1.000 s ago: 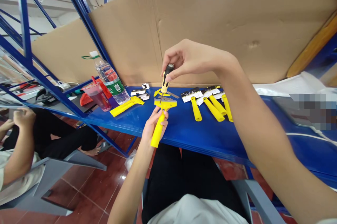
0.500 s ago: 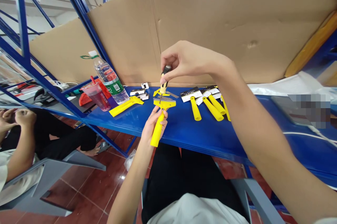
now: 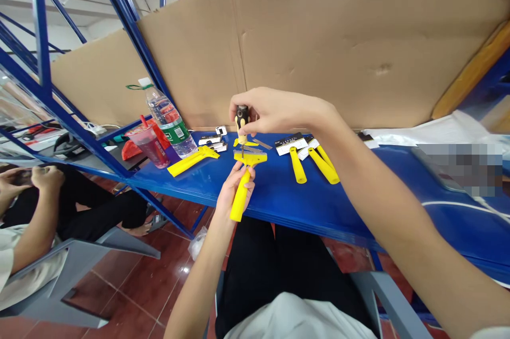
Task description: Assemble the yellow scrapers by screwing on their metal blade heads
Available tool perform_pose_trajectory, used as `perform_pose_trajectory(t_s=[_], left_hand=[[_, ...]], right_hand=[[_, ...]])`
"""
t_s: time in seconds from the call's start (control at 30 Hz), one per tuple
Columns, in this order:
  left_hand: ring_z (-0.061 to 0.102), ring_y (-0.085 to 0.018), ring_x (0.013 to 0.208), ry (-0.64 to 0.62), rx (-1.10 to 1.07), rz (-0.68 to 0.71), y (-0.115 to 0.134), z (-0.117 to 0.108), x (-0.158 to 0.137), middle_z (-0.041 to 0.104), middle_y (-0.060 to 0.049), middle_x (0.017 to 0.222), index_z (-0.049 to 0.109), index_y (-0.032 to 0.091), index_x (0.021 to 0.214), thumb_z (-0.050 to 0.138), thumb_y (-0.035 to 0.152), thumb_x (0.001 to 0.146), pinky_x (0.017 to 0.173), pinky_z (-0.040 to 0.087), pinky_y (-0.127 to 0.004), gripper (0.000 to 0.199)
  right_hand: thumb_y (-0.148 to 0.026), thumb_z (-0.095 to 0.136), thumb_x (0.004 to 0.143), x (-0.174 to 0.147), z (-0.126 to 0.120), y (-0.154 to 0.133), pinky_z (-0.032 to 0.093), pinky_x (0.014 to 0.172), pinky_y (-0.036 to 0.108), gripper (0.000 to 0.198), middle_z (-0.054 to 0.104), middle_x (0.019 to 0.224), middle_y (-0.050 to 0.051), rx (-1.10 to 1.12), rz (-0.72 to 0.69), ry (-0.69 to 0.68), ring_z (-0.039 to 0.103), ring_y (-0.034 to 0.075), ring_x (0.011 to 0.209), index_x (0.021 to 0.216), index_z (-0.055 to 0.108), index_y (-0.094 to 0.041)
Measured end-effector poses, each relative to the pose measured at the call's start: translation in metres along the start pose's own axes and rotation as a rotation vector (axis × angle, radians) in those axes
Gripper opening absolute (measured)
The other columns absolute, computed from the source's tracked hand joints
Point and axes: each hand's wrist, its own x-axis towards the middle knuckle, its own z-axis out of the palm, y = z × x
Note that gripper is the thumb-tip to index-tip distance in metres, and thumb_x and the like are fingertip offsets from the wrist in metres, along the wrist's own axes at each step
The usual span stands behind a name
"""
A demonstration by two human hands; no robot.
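My left hand (image 3: 233,190) is closed around the neck of a yellow scraper (image 3: 239,202), whose wide head points away from me over the blue table. Above it, my right hand (image 3: 263,110) grips a short screwdriver (image 3: 242,121) with a black and cream handle. The screwdriver stands nearly upright, its tip down at the scraper's head. Behind the head lie a small yellow part (image 3: 247,143) and a flat metal blade (image 3: 263,144). Another yellow scraper body (image 3: 193,160) rests to the left. Several yellow handles (image 3: 298,166) lie to the right beside printed cards (image 3: 290,145).
A water bottle (image 3: 175,126) and a pink cup (image 3: 150,146) stand at the left by the blue rack post. Cardboard (image 3: 338,36) walls off the back. A cable (image 3: 458,204) runs across the right side. Another person's hands (image 3: 43,175) show at far left.
My right hand has dropped lower and turned on the screwdriver, whose handle now stands more upright. The left hand still holds the scraper in about the same spot.
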Motion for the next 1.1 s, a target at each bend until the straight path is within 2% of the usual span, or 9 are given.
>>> perform_pose_trajectory(t_s=[0.13,0.3,0.4,0.5,0.6,0.7,0.8,0.93,1.1], left_hand=[[0.075,-0.009,0.085,-0.001,-0.001,0.0,0.0,0.0,-0.001,0.068,-0.012,0.133,0.059,0.023,0.123,0.061,0.002,0.099,0.052,0.044,-0.01,0.032],[0.075,-0.008,0.086,-0.027,-0.01,0.0,0.001,-0.001,-0.001,0.068,-0.013,0.135,0.06,0.022,0.126,0.06,0.001,0.101,0.054,0.046,-0.01,0.033],[0.075,-0.009,0.086,-0.033,0.001,0.002,0.001,0.0,-0.002,0.068,-0.013,0.136,0.06,0.023,0.131,0.059,0.002,0.102,0.053,0.047,-0.01,0.036],[0.075,-0.009,0.085,-0.024,0.004,-0.001,0.001,0.001,-0.003,0.068,-0.014,0.136,0.06,0.023,0.131,0.058,0.002,0.102,0.053,0.046,-0.01,0.036],[0.075,-0.009,0.086,-0.019,-0.002,0.0,0.0,0.002,-0.003,0.068,-0.013,0.135,0.06,0.023,0.129,0.058,0.002,0.102,0.053,0.046,-0.01,0.034],[0.075,-0.008,0.085,-0.008,0.003,0.006,0.0,0.001,-0.002,0.068,-0.012,0.133,0.06,0.023,0.13,0.059,0.003,0.102,0.053,0.046,-0.009,0.035],[0.075,-0.009,0.086,-0.013,0.01,0.013,0.0,0.001,-0.002,0.068,-0.012,0.132,0.061,0.023,0.128,0.06,0.003,0.101,0.053,0.047,-0.009,0.033],[0.074,-0.008,0.085,-0.014,0.0,0.01,0.0,0.001,-0.002,0.068,-0.012,0.131,0.061,0.022,0.123,0.058,0.002,0.102,0.053,0.046,-0.01,0.03],[0.075,-0.009,0.086,-0.008,-0.017,0.015,0.0,0.0,0.0,0.068,-0.013,0.13,0.06,0.021,0.122,0.057,0.001,0.103,0.053,0.046,-0.01,0.028]], right_hand=[[-0.042,0.082,0.089,0.0,0.0,-0.002,0.039,0.072,0.035,0.027,0.072,0.096,0.004,-0.018,-0.011,0.046,0.06,0.023,0.09,0.102,0.066,-0.025],[-0.037,0.085,0.084,0.0,0.002,0.004,0.041,0.071,0.034,0.037,0.074,0.106,0.006,-0.037,0.033,0.033,0.061,0.024,0.091,0.113,0.066,-0.026],[-0.035,0.085,0.084,0.0,-0.001,0.004,0.043,0.074,0.034,0.033,0.075,0.107,0.005,-0.003,-0.017,0.008,0.063,0.024,0.094,0.112,0.07,-0.027],[-0.038,0.085,0.086,0.0,-0.003,0.006,0.043,0.077,0.034,0.031,0.075,0.105,0.004,-0.027,-0.044,0.037,0.063,0.025,0.097,0.111,0.072,-0.026],[-0.039,0.087,0.085,0.0,-0.002,0.012,0.043,0.077,0.034,0.041,0.075,0.111,0.005,-0.044,-0.007,0.064,0.064,0.025,0.098,0.12,0.07,-0.026],[-0.035,0.088,0.082,0.0,-0.001,0.017,0.044,0.076,0.033,0.05,0.074,0.12,0.007,-0.03,0.001,0.027,0.064,0.024,0.096,0.127,0.067,-0.025],[-0.033,0.085,0.085,0.001,-0.002,0.015,0.043,0.076,0.033,0.042,0.074,0.117,0.008,-0.038,-0.027,0.002,0.063,0.023,0.094,0.122,0.069,-0.021],[-0.043,0.082,0.091,0.001,-0.002,0.012,0.041,0.076,0.035,0.037,0.073,0.108,0.008,-0.099,-0.007,0.047,0.061,0.023,0.092,0.117,0.07,-0.02],[-0.04,0.085,0.087,-0.001,0.002,0.017,0.041,0.073,0.034,0.056,0.072,0.112,0.006,-0.056,0.006,0.044,0.06,0.023,0.089,0.136,0.061,-0.025]])
